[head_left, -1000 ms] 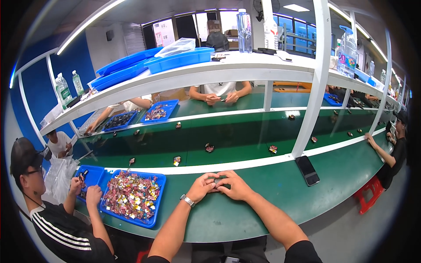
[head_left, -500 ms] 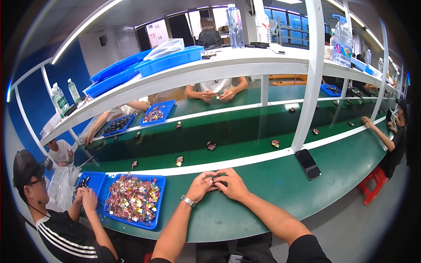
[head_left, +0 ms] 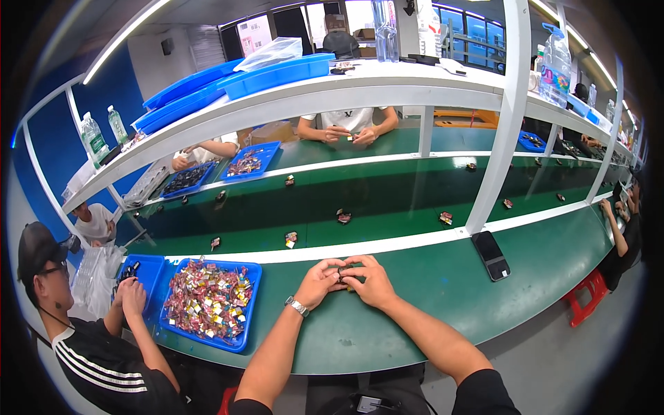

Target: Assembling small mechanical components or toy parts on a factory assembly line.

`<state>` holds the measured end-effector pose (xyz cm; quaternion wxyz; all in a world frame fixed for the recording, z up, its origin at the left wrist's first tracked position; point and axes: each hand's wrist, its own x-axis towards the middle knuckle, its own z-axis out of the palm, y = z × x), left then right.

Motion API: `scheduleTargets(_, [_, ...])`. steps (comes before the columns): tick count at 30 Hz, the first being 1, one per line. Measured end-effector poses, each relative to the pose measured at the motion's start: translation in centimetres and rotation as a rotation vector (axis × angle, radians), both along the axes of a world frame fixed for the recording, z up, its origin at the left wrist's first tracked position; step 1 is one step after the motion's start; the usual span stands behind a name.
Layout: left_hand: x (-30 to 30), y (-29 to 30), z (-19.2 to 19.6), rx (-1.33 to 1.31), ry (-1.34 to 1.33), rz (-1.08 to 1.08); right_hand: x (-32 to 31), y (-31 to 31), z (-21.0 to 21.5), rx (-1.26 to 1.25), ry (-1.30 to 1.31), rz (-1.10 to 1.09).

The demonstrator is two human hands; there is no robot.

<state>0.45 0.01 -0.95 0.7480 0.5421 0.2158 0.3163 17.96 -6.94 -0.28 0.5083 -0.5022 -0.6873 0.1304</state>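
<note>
Over the green bench, my left hand and my right hand meet with fingers bent. Between the fingertips they pinch a small dark part, mostly covered, so its exact kind does not show. A metal-banded watch circles my left wrist. To the left of my hands stands a blue tray heaped with small red-wired parts with white and yellow pieces.
A dark phone lies right of my hands. Beyond a white rail, small wired assemblies sit spaced along a green belt. A white post holds up a shelf with trays and bottles. A co-worker sits close at left, by another blue tray.
The whole view has shifted slightly. My hands stay together on the small dark part. Across the belt at left, a co-worker's reaching arm has drawn back; the far-right co-worker's hand has also pulled in.
</note>
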Motion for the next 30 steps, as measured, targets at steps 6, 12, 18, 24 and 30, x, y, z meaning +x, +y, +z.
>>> scheduleTargets(6, [0.0,0.0,-0.1,-0.008,0.013,-0.002,-0.2,-0.1,0.1,-0.007,-0.009,-0.011])
scheduleTargets(12, [0.2,-0.2,0.1,0.019,0.051,0.044,-0.4,-0.2,-0.1,-0.025,0.047,0.0])
scheduleTargets(18, [-0.2,-0.1,-0.2,0.015,0.007,0.041,-0.7,-0.2,-0.1,-0.049,0.035,-0.026])
scheduleTargets(24, [1.3,-0.5,-0.3,0.032,0.0,0.048,0.0,0.0,-0.3,0.033,0.046,-0.035])
scheduleTargets(30, [0.7,0.1,-0.8,0.055,0.001,0.089,0.0,0.6,-1.0,0.059,-0.022,-0.033])
